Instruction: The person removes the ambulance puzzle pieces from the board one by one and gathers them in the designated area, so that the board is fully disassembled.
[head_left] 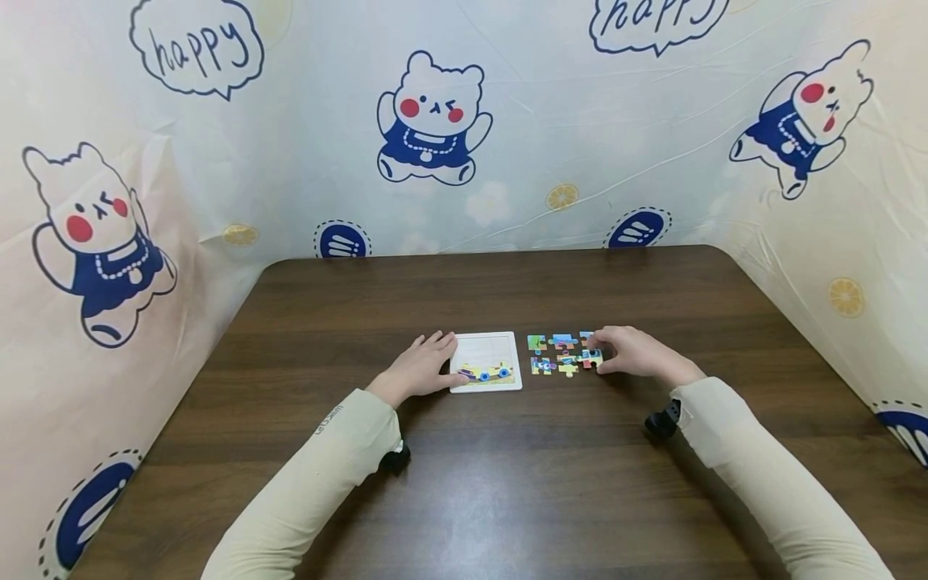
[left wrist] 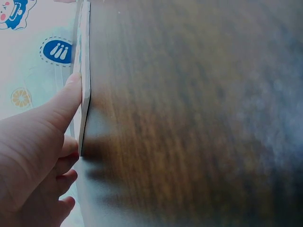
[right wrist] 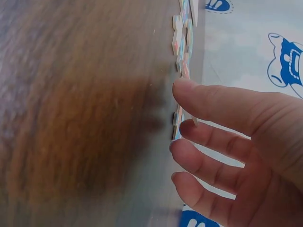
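A puzzle tray (head_left: pixel 483 349) lies on the table (head_left: pixel 464 459), a coloured strip (head_left: pixel 500 374) along its six o'clock side. The left hand (head_left: pixel 420 368), thumb and fingers spread, rests on its nine o'clock edge, probably for keeping it steady. Loose pieces (head_left: pixel 562 342) lie beside it, at three o'clock, perhaps for short reach. The right hand (head_left: pixel 640 352) curves at their outer end; whether it pinches one, I cannot tell. Room for moving is toward six o'clock; the table's far edge is at twelve.
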Demonstrator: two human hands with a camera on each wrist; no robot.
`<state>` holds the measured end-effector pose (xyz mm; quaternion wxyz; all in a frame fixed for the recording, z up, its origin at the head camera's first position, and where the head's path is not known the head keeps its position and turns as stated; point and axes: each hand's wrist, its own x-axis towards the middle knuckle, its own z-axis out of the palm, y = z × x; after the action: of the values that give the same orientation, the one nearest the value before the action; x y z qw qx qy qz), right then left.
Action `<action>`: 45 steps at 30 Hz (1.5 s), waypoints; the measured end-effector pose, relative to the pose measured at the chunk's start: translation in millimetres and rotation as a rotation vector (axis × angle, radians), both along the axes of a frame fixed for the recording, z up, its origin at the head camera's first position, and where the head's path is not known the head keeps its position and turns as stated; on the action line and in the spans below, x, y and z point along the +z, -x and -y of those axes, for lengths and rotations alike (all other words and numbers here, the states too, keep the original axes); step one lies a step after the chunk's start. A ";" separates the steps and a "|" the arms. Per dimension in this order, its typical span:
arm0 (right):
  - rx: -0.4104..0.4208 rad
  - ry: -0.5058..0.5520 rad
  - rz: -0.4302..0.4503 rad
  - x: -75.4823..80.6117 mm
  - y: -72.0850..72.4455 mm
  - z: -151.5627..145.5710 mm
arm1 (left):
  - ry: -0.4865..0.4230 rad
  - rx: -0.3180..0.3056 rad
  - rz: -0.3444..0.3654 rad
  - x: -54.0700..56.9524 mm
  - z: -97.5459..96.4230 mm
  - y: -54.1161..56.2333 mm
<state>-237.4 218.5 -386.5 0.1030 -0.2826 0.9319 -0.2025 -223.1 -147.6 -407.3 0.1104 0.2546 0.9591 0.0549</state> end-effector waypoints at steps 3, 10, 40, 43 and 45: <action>-0.015 -0.007 0.021 -0.4 -0.6 -1.3 | 0.003 0.000 -0.001 -0.4 0.0 0.2; -0.025 -0.019 0.045 -2.0 -0.4 -4.9 | 0.010 -0.001 -0.008 -1.5 -0.5 1.0; -0.001 0.062 0.014 5.7 5.6 15.4 | 0.003 -0.005 -0.008 1.7 -1.5 -3.2; 0.010 0.078 -0.003 9.6 5.5 23.7 | -0.001 -0.001 0.000 2.4 -1.8 -3.7; 0.011 0.082 -0.016 12.5 5.2 29.9 | -0.001 -0.002 0.004 2.7 -1.8 -3.8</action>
<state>-242.6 188.6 -374.0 0.0849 -0.2934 0.9221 -0.2376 -219.4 -145.8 -404.6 0.1121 0.2556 0.9586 0.0559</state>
